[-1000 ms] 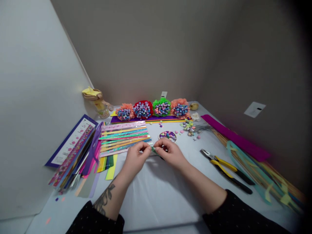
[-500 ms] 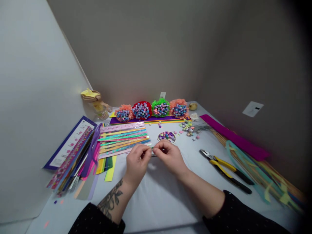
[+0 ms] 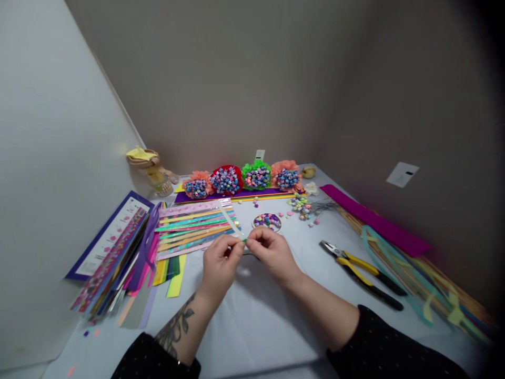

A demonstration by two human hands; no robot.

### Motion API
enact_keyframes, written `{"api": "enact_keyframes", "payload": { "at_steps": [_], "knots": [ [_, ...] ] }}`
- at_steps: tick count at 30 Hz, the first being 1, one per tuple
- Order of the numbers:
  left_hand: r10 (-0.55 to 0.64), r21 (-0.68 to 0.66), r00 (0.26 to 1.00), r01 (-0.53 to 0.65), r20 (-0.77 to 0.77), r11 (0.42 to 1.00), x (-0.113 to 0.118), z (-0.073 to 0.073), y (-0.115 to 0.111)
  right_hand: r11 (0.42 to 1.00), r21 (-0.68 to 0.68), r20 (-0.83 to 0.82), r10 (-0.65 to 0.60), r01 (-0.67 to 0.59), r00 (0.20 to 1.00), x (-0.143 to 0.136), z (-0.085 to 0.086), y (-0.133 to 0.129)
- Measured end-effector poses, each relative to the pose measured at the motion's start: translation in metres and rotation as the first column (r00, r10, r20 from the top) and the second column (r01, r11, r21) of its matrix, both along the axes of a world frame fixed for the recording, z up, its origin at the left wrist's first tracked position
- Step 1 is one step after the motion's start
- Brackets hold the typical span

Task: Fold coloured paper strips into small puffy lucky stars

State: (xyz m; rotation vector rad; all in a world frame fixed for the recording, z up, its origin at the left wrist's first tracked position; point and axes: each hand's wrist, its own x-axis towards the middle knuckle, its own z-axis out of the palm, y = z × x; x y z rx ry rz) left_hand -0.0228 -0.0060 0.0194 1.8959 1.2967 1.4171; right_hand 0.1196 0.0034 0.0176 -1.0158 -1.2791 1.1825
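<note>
My left hand [image 3: 221, 266] and my right hand [image 3: 273, 255] meet fingertip to fingertip over the white-covered table. Each pinches with thumb and forefinger at a narrow paper strip [image 3: 231, 220]. Its pale length sticks up and away to the left, and a bit of green shows between the fingertips. Just beyond my right hand sits a small round dish [image 3: 253, 220] of folded paper stars [image 3: 268, 219]. Packaged coloured paper strips [image 3: 193, 228] lie beyond my left hand.
Yellow-and-black pliers [image 3: 361, 273] lie to the right, near a magenta sheet [image 3: 374, 221] and thin sticks [image 3: 445, 287]. Several star bouquets [image 3: 226, 180] line the back. Loose stars [image 3: 299, 202] and wires sit behind the dish. Ribbons and papers [image 3: 136, 279] crowd the left.
The strip's pale end now shows, rising to the left from my fingertips. Both hands keep their pinch in nearly the same place. The whole view has shifted slightly.
</note>
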Motion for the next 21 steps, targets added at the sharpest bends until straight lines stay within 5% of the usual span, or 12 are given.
{"api": "enact_keyframes", "payload": {
  "at_steps": [6, 15, 21],
  "knots": [
    [-0.066, -0.31, 0.977, 0.128, 0.203, 0.942, 0.0004, 0.0007, 0.0046, 0.997, 0.072, 0.048, 0.015, -0.019, 0.999, 0.0013, 0.0007, 0.0027],
    [-0.009, -0.42, 0.948, 0.15, 0.32, 0.895, -0.0001, -0.0017, 0.0068, 0.998, 0.042, 0.12, 0.031, -0.037, 0.992, 0.0009, -0.001, 0.0041],
    [0.105, -0.508, 0.826, 0.235, 0.554, 0.829, 0.0052, 0.0015, 0.007, 0.93, 0.361, 0.288, -0.185, 0.072, 0.939, 0.0022, -0.002, -0.0017]
  ]
}}
